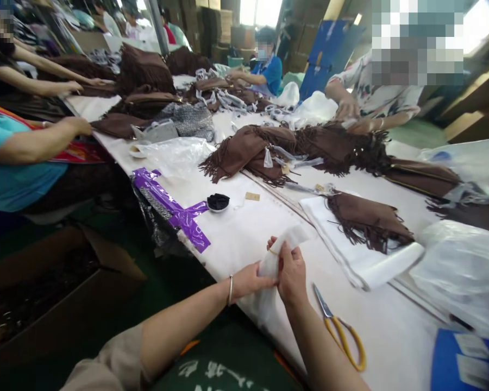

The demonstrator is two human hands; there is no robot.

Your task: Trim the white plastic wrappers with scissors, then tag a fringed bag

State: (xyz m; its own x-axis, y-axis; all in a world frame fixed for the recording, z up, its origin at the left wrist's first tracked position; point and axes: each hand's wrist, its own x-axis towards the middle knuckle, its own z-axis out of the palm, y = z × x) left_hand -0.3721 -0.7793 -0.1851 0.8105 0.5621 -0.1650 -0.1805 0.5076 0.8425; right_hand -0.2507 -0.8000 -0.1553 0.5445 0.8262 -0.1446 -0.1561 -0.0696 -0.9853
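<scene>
Both my hands are closed around a bundle of thin white sheeting [295, 237] at the near edge of the table. A narrow yellowish band, like a rubber band, crosses the bundle. My left hand [249, 280] grips its lower left part, thumb on top and some fingers hidden behind. On the other side my right hand [292, 273] pinches it near the band. To the right of my right forearm lie scissors [342, 329] with yellow handles. A brown fringed bag [369, 217] rests on white sheeting [346, 259] farther right.
Brown fringed bags [250, 149] are heaped across the white table [244, 239]. A small dish of black pieces [218, 202] and a tan tag [252, 196] lie ahead. Purple tape [175, 212] covers the left edge. Clear plastic [464, 266] is piled right. Co-workers surround the table.
</scene>
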